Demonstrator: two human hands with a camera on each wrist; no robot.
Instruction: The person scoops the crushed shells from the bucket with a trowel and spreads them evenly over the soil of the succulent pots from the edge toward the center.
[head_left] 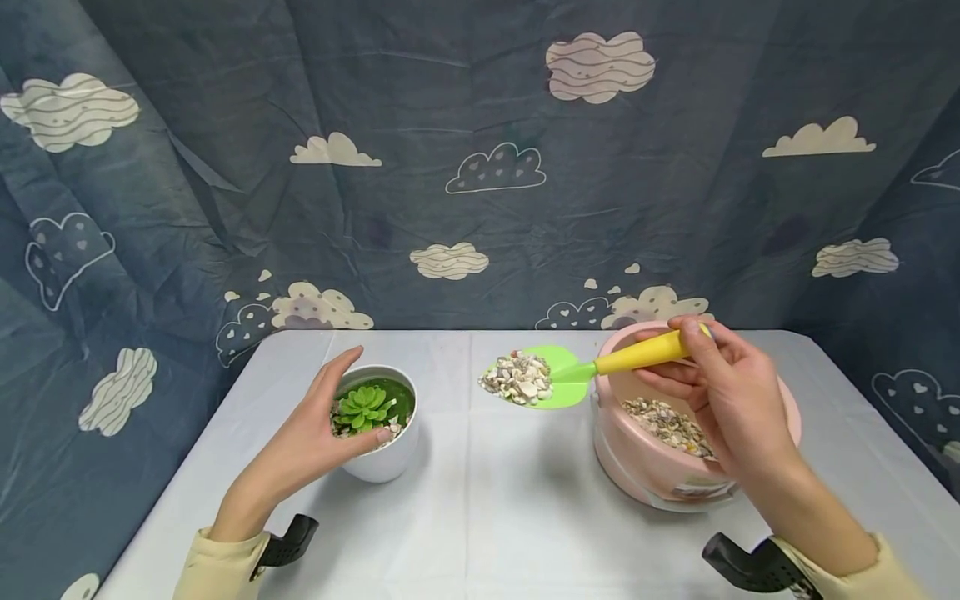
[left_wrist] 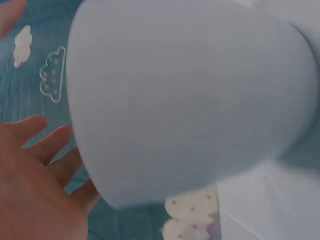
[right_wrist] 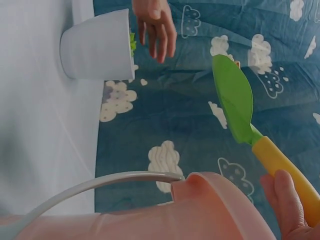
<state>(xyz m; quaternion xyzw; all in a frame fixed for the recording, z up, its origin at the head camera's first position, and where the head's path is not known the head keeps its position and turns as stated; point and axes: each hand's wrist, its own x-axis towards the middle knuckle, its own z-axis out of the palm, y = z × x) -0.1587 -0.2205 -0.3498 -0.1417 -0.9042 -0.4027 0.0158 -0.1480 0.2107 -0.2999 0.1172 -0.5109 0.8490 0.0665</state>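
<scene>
My right hand [head_left: 738,400] grips the yellow handle of a small trowel [head_left: 573,377], held level above the table beside a pink bucket [head_left: 637,475]. On its green blade lies a heap of small pebbles [head_left: 519,379]. More pebbles [head_left: 671,427] lie inside the bucket. At the left stands a white pot [head_left: 382,462] with a green succulent [head_left: 366,407] and some pebbles in it. My left hand [head_left: 311,433] is spread around the pot's near left rim, thumb and fingers apart. In the left wrist view the pot [left_wrist: 190,100] fills most of the frame, beside the fingers.
A white cloth covers the table [head_left: 480,533]. Behind it hangs a dark blue curtain [head_left: 450,100] with cloud prints. The bucket's light handle [right_wrist: 100,182] hangs down its side. A black wrist camera [head_left: 288,542] sits on the left sleeve.
</scene>
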